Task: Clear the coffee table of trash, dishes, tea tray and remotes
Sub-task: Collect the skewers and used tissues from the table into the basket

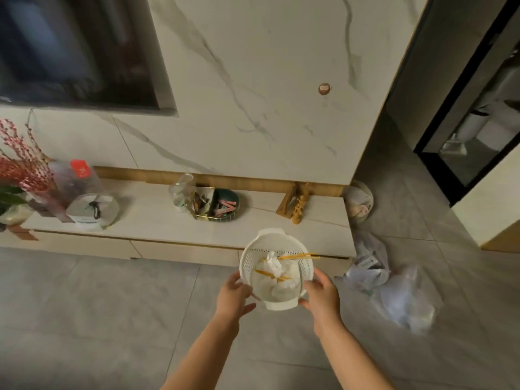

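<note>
I hold a white perforated plastic basket [254,253] in front of me, above the grey tiled floor. Inside it lie crumpled white tissues or wrappers [277,280] and thin yellow sticks [299,257]. My left hand [235,295] grips the basket's lower left rim. My right hand [320,291] grips its lower right rim. The coffee table is not in view.
A low marble TV cabinet [146,218] runs along the wall, bearing flowers [19,170], a white round appliance [92,211], plastic cups [180,192], a snack dish [218,205] and a wooden figure [298,204]. Plastic bags [388,288] lie on the floor at right. A dark doorway [472,122] opens far right.
</note>
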The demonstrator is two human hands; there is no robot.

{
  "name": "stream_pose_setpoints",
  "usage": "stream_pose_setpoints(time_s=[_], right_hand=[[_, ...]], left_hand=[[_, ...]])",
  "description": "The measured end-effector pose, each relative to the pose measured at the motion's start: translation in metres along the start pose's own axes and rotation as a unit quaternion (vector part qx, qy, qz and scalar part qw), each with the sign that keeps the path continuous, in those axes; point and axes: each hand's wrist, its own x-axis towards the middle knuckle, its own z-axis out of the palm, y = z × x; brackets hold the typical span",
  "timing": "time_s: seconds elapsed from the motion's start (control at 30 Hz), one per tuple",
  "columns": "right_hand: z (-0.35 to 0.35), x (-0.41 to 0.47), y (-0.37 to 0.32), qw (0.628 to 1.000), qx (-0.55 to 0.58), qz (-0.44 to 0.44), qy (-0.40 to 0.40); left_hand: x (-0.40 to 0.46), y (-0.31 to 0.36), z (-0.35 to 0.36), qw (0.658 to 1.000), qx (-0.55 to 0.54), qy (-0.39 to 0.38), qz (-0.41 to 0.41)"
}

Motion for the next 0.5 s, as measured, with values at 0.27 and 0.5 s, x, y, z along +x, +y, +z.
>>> stream_pose_setpoints(time_s=[0.27, 0.5], right_hand=[[0.005, 0.138, -0.029, 0.995, 0.024, 0.035, 0.086], [-0.001, 0.239, -0.038, 0.988, 0.056, 0.061, 0.134]], left_hand=[[0.135, 0.057, 0.091, 0.995, 0.063, -0.067, -0.036], [0.238, 0.080, 0.169, 0.991, 0.112, -0.054, -0.039]])
